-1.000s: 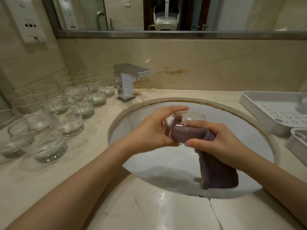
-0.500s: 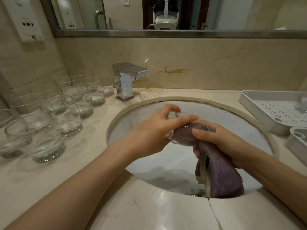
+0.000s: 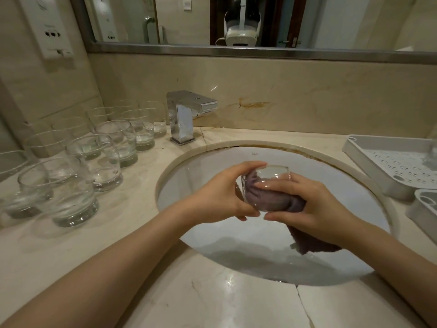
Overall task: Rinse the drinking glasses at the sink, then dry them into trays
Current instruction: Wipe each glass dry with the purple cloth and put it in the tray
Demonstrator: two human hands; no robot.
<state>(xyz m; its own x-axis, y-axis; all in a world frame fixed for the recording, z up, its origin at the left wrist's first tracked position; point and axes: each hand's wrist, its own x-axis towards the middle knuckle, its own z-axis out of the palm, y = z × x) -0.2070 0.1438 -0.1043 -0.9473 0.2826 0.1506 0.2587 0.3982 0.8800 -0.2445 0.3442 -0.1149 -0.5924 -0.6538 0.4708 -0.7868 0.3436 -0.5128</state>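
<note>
Two trays, one cloth, one tap

Wall socket panel, mirror

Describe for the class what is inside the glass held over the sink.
A purple cloth fills the glass; the rest trails out under the right hand. The left hand covers the glass's near side.
</note>
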